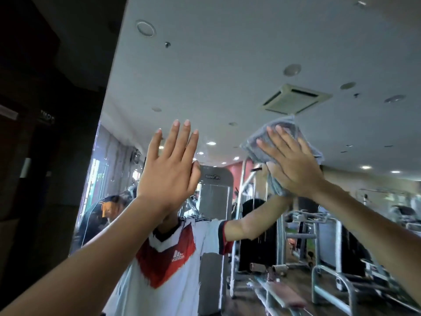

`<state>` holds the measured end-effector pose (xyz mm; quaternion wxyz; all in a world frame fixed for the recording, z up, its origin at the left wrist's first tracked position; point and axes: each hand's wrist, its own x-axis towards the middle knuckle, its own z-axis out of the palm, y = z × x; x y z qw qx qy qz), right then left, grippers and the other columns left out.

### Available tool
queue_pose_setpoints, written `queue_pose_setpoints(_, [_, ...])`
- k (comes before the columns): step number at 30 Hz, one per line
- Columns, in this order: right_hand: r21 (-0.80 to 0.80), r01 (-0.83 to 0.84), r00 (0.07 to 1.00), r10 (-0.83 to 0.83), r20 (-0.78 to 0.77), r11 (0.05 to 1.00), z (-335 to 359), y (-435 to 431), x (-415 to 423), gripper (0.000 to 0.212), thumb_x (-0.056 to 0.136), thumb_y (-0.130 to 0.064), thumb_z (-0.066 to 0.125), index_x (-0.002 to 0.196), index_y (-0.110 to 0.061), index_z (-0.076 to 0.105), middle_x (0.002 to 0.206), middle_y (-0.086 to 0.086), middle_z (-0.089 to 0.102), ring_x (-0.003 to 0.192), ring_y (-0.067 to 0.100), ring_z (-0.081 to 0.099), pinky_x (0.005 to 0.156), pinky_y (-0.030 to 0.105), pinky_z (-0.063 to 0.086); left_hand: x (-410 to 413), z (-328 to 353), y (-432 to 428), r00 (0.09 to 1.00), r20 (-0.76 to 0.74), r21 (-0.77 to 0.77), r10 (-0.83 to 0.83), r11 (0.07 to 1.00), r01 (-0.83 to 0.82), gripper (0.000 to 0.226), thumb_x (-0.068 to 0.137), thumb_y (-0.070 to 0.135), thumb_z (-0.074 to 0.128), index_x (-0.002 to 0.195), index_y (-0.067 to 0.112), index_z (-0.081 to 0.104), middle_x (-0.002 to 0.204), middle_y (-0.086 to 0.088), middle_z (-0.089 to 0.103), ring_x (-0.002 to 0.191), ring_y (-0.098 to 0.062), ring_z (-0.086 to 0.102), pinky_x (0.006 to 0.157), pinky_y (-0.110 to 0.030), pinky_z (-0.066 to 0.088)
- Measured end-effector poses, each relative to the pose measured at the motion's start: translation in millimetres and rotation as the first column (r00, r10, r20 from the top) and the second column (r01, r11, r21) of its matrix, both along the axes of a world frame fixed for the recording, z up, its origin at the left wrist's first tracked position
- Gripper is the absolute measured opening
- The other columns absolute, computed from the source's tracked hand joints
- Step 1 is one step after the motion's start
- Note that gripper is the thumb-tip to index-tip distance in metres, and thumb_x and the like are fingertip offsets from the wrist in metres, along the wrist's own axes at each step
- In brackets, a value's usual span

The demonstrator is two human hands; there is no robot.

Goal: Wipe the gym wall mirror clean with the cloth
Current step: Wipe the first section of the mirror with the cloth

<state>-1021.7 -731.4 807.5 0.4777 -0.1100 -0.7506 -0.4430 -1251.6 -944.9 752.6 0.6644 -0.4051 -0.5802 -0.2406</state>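
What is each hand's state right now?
Left hand: open, fingers straight, holding nothing.
Right hand: open, spread fingers pressing the cloth against the mirror.

Right hand (pixel 293 165) is pressing grey cloth (pixel 287 122) flat on mirror (pixel 227 65), fingers spread, pointing to 11 o'clock. Left hand (pixel 168 169), at its 9 o'clock, is lying flat against mirror, fingers pointing to 12.

Both arms bare, raised forward and up; left forearm (pixel 91 258) rises from lower left, right forearm (pixel 369 215) from lower right; left grip (pixel 169 172) upright, back of hand to camera, fingers (pixel 174 137) straight, close together, pointing up, thumb alongside the palm, holding nothing; right grip (pixel 293 165) leans up-left, fingers (pixel 281 139) straight and splayed, pressing flat on the cloth (pixel 282 124).
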Motion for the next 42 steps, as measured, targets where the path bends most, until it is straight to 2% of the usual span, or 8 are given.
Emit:
queue_pose_setpoints(5, [-0.266,-0.173,0.919,0.058,-0.389,0.948,-7.3,-64.1,-68.4,0.058,0.101,-0.05,0.002,0.155,-0.03,0.003,0.163,-0.002,-0.005,0.15,0.017,-0.008,0.12,0.05,-0.004,-2.8,-2.4,-2.9,0.999,0.017,0.001,-0.036,0.999,0.036,0.063,0.101,0.038,0.023,0.155,0.008,0.029,0.163,-0.013,0.024,0.152,-0.028,0.021,0.121,-0.054,0.016])
queue_pose_setpoints(13, [0.316,-0.115,0.907,-0.03,0.42,0.942,-89.7,4.4,9.6,0.051,0.107,-0.047,0.019,0.156,-0.035,0.015,0.168,-0.002,0.003,0.154,0.022,0.006,0.122,0.056,0.001,-3.6,-21.2,-5.9,0.998,0.019,-0.005,-0.053,0.999,0.054,0.064,0.101,0.038,0.023,0.157,0.007,0.026,0.165,-0.014,0.02,0.153,-0.03,0.016,0.123,-0.054,0.011])
queue_pose_setpoints(17, [-0.044,-0.044,0.997,0.041,-0.067,0.998,-65.3,14.7,12.2,0.054,0.106,-0.046,0.012,0.158,-0.037,0.004,0.167,0.0,0.008,0.154,0.023,0.007,0.121,0.057,0.01,-0.3,-49.1,-1.6,1.0,-0.027,-0.046,-0.003,0.999,0.002,0.066,0.102,0.039,0.024,0.157,0.003,0.023,0.164,-0.02,0.019,0.152,-0.035,0.017,0.121,-0.058,0.015])
queue_pose_setpoints(21, [-0.373,-0.259,0.846,0.024,-0.532,0.891,-60.7,-44.4,-51.4,0.055,0.101,-0.049,0.006,0.154,-0.034,0.003,0.163,-0.004,-0.005,0.154,0.02,0.0,0.122,0.05,-0.001,3.0,-58.7,0.0,1.0,-0.012,-0.02,-0.003,1.0,0.003,0.064,0.103,0.039,0.025,0.156,0.003,0.026,0.163,-0.019,0.021,0.152,-0.034,0.018,0.12,-0.058,0.018])
queue_pose_setpoints(25, [-0.245,-0.238,0.873,0.097,-0.478,0.94,-102.1,-75.6,-83.8,0.056,0.105,-0.046,0.013,0.157,-0.025,0.012,0.163,0.002,0.003,0.152,0.025,0.012,0.122,0.051,0.002,4.0,-72.5,-1.7,0.999,-0.008,-0.007,-0.043,0.999,0.043,0.063,0.105,0.042,0.02,0.156,0.006,0.027,0.164,-0.014,0.022,0.153,-0.03,0.019,0.121,-0.055,0.019])
queue_pose_setpoints(30, [0.163,-0.073,0.995,0.059,0.086,0.984,-158.4,-24.3,-26.1,0.058,0.102,-0.046,0.034,0.156,-0.033,0.018,0.164,0.005,0.018,0.152,0.025,0.014,0.121,0.058,0.01,3.9,-74.4,-2.7,0.999,0.018,-0.015,-0.048,0.999,0.049,0.063,0.104,0.041,0.025,0.157,0.007,0.028,0.164,-0.014,0.022,0.153,-0.03,0.018,0.122,-0.055,0.017])
queue_pose_setpoints(36, [-0.316,-0.176,0.843,-0.022,-0.537,0.932,-110.5,-27.1,-39.7,0.054,0.104,-0.046,0.017,0.156,-0.031,0.009,0.165,0.006,0.02,0.152,0.027,0.017,0.118,0.061,0.018,8.7,-84.7,1.9,0.996,0.066,-0.002,-0.06,0.998,0.06,0.062,0.104,0.038,0.026,0.157,0.006,0.024,0.165,-0.014,0.02,0.153,-0.032,0.016,0.122,-0.056,0.014])
queue_pose_setpoints(42, [-0.302,-0.203,0.888,0.045,-0.457,0.931,-173.9,-72.3,-79.6,0.058,0.105,-0.044,0.017,0.158,-0.022,0.015,0.165,0.011,0.016,0.152,0.031,0.015,0.119,0.062,0.011,13.1,-125.5,2.9,0.995,0.042,0.019,-0.095,0.995,0.094,0.061,0.103,0.036,0.035,0.156,0.007,0.028,0.164,-0.014,0.023,0.152,-0.031,0.02,0.119,-0.058,0.022])
